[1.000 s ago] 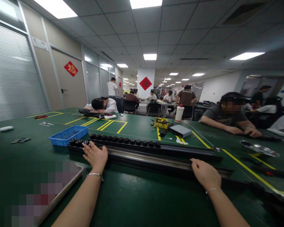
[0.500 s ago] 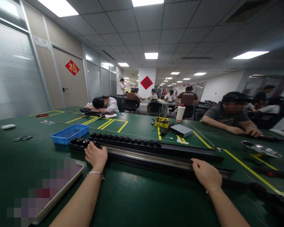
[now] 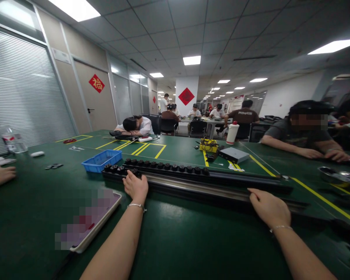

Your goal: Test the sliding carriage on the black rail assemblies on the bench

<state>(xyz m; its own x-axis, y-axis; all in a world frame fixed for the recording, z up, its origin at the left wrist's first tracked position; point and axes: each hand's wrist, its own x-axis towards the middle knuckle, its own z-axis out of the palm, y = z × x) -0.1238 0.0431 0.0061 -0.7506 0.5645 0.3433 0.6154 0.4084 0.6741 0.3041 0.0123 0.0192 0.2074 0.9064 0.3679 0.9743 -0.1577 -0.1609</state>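
Across the green table lies a long black rail (image 3: 192, 186) with a shiny metal channel. Several round black knobbed pieces (image 3: 114, 168) sit in a row at its left end. My left hand (image 3: 136, 187) is curled against the near side of the rail, its fingertips at the last of these pieces; what lies under the fingers is partly hidden. Farther right, my right hand (image 3: 270, 209) grips the same rail from above, its fingers hidden behind the near edge. A second black rail (image 3: 239, 179) runs parallel just behind, with knobbed pieces (image 3: 167, 167) along its left half.
A blue tray (image 3: 102, 160) stands beyond the rails' left end. A phone-like device (image 3: 97, 225) lies at near left. Behind the rails are a grey box (image 3: 233, 154), a yellow basket (image 3: 209, 145) and a white bottle (image 3: 232, 133). Another person's hand (image 3: 1, 175) rests at far left.
The view has turned left, so everything sits farther right in the picture. Another person's hand now shows at the left edge. My hands keep nearly the same places on the rail.
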